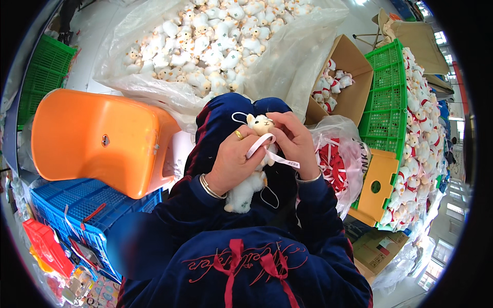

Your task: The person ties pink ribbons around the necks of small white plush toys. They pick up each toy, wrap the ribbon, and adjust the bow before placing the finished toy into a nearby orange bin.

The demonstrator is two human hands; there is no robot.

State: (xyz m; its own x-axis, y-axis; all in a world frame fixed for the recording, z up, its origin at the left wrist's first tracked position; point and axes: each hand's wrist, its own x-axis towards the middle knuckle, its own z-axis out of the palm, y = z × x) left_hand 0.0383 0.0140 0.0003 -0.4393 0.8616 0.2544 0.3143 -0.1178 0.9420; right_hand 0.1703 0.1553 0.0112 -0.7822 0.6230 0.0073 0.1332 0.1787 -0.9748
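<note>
Over my lap, a small white plush alpaca (261, 123) with a tan face faces up between my hands, a white cord loop by its head. A pale pink ribbon (267, 150) curves across its neck, one printed end hanging to the right. My left hand (232, 161), wearing a ring, is closed with the ribbon at its fingertips. At the toy's head and neck, my right hand (295, 142) curls its fingers, with the thumb by the ribbon loop. A second white plush toy (245, 194) with a cord lies on my lap below.
Ahead, a clear plastic sheet (287, 66) bears a heap of white plush toys (215, 46). To the right are a cardboard box (354, 61), a bag of red and pink ribbons (334, 164) and a green crate (382, 97). An orange chair (97, 138) and blue crate (87, 200) stand left.
</note>
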